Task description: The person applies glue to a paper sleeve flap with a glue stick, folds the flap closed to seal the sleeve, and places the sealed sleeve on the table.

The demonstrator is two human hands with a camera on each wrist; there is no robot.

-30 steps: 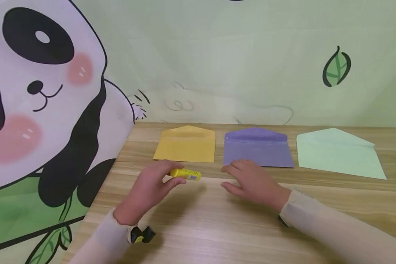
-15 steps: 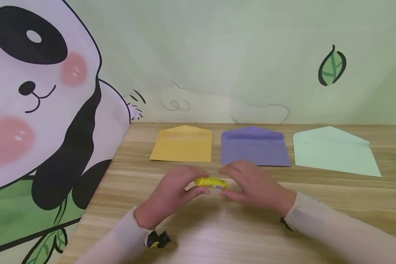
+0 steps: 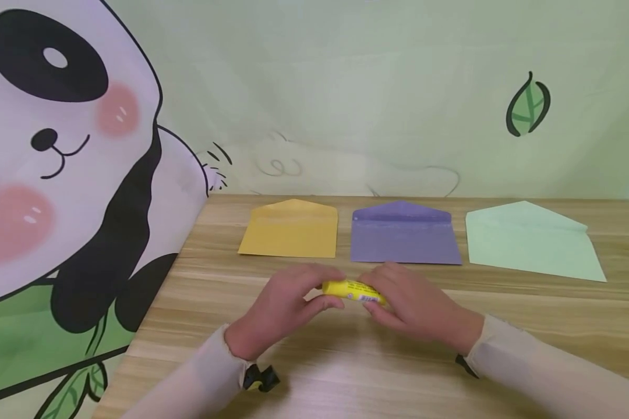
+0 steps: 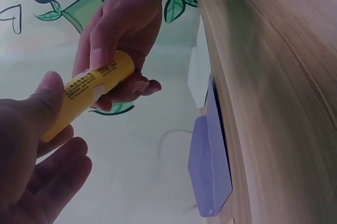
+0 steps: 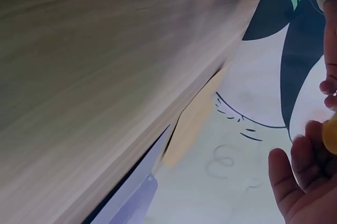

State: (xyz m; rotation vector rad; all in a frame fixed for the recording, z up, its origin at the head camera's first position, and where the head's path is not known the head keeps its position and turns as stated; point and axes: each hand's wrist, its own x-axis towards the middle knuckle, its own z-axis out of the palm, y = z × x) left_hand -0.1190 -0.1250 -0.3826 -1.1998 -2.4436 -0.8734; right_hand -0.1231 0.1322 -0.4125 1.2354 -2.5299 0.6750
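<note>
A yellow glue stick [image 3: 352,289] with dark print and a barcode lies sideways between both hands, above the table. My left hand [image 3: 285,302] pinches its left end between thumb and fingers. At the other end, my right hand [image 3: 421,302] grips it, thumb underneath and fingers over the top in the head view. The left wrist view shows the thumbs of both hands on the glue stick [image 4: 87,90]. Only a rounded yellow end appears at the edge of the right wrist view. Behind the hands lies a purple envelope [image 3: 405,241] with its flap up.
A yellow envelope [image 3: 290,235] lies to the left of the purple one and a pale green envelope [image 3: 529,244] to the right, both flaps up. The wooden table [image 3: 188,302] meets a panda-printed cloth [image 3: 346,105] at the back.
The left hand has carried the glue stick rightward to the right hand. The right hand, fingers apart before, has closed around the stick's right end. The envelopes have stayed put.
</note>
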